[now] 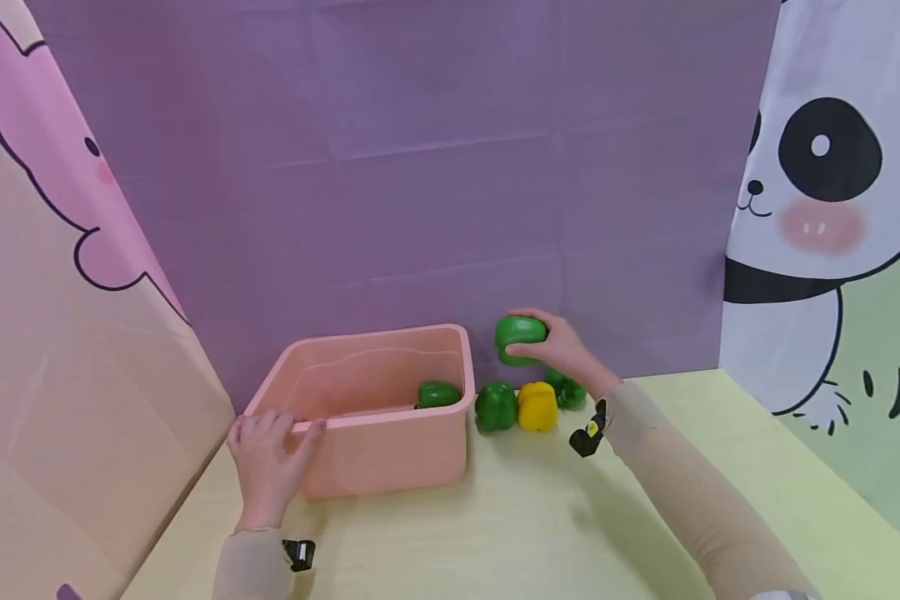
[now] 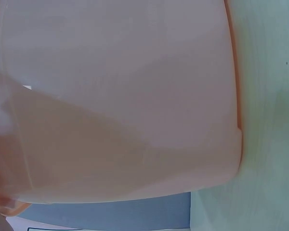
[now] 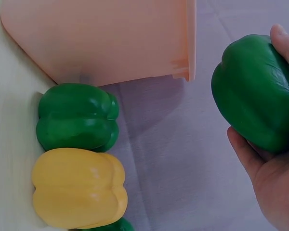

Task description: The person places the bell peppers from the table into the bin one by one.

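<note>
Left hand (image 1: 268, 467) hides pink bin's (image 1: 390, 454) near rim; right hand (image 1: 562, 350) grips green pepper (image 1: 520, 337).

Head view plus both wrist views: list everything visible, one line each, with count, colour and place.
bin: one, pink, on the table's left part.
held pepper: one, green, lifted above the bin's right rim.
pepper in bin: one, green, inside by the right wall.
table peppers: two green, one yellow between them, right of the bin.
table: one, pale yellow.
backdrop: purple cloth; cartoon panels either side.
left hand: on the bin's near rim.
right hand: grip round the held pepper.
</note>
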A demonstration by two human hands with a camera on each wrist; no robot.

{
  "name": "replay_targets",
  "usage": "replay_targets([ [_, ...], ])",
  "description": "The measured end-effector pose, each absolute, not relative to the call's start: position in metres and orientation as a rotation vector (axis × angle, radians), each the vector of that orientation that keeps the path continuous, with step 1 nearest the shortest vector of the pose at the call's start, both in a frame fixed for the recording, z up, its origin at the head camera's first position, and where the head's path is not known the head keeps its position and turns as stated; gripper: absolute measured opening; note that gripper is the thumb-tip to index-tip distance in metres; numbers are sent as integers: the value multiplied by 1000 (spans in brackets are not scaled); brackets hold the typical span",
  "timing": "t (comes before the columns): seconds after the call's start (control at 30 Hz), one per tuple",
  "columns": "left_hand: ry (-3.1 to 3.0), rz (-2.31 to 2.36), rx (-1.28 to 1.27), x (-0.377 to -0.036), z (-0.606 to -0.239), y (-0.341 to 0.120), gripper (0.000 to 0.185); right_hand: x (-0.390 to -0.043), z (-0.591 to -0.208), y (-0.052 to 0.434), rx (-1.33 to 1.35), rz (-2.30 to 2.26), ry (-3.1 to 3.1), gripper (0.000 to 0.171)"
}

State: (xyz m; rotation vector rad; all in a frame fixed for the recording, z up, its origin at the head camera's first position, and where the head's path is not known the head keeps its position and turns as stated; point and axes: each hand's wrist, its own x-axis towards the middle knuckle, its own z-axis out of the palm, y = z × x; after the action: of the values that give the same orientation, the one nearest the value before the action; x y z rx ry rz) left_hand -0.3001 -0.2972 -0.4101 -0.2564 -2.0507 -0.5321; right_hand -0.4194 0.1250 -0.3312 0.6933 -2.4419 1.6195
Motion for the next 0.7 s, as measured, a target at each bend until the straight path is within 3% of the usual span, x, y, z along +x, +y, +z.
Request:
replay_targets([
  [0.7,-2053,-536,-256,-297,-407,-296,40,-426,-316,107,771,1603,-2432,69],
])
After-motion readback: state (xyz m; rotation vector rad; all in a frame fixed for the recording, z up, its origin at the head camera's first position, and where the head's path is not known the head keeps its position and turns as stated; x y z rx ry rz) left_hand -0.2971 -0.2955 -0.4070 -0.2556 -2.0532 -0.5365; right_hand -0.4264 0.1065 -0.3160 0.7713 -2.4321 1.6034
